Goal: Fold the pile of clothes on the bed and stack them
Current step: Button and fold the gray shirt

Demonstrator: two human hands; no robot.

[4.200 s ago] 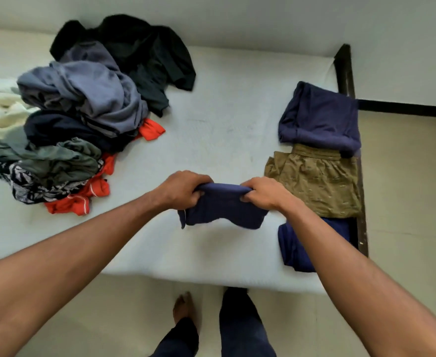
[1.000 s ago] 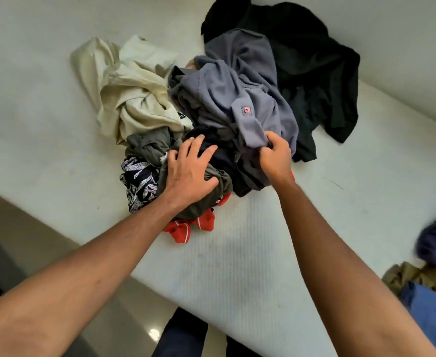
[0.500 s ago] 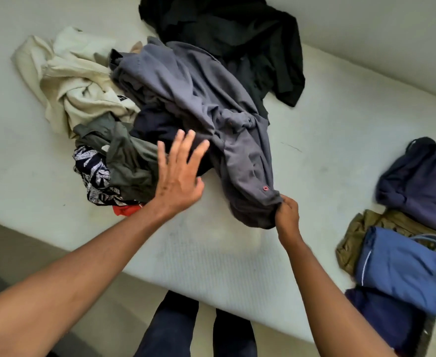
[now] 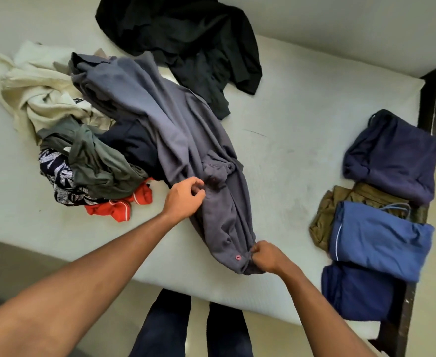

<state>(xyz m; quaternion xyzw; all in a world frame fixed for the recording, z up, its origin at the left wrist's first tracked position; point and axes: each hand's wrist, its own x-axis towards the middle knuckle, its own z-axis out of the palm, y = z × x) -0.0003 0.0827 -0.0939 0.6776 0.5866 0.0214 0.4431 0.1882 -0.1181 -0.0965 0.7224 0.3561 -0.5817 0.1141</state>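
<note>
A long grey garment [image 4: 175, 130] stretches from the pile toward the bed's near edge. My right hand [image 4: 266, 256] is shut on its lower end, beside a small pink button. My left hand [image 4: 184, 198] pinches the same garment at mid-length. The unfolded pile at the left holds a cream piece [image 4: 36, 91], an olive-grey piece [image 4: 96, 161], a black-and-white patterned piece [image 4: 57, 179] and a red piece [image 4: 119, 206]. A black garment [image 4: 193, 39] lies at the back. Folded items sit at the right: dark navy [image 4: 394, 158], olive brown [image 4: 325, 215], blue [image 4: 376, 238] and navy [image 4: 353, 292].
The white mattress [image 4: 284, 140] shows bare cloth between the grey garment and the folded items. A dark bed frame [image 4: 435, 99] runs along the right edge. My legs [image 4: 191, 328] stand on the beige floor at the near edge.
My right hand has dragged the grey garment further out of the pile toward the near edge. My left hand, open above the pile before, has come down and closed on the garment.
</note>
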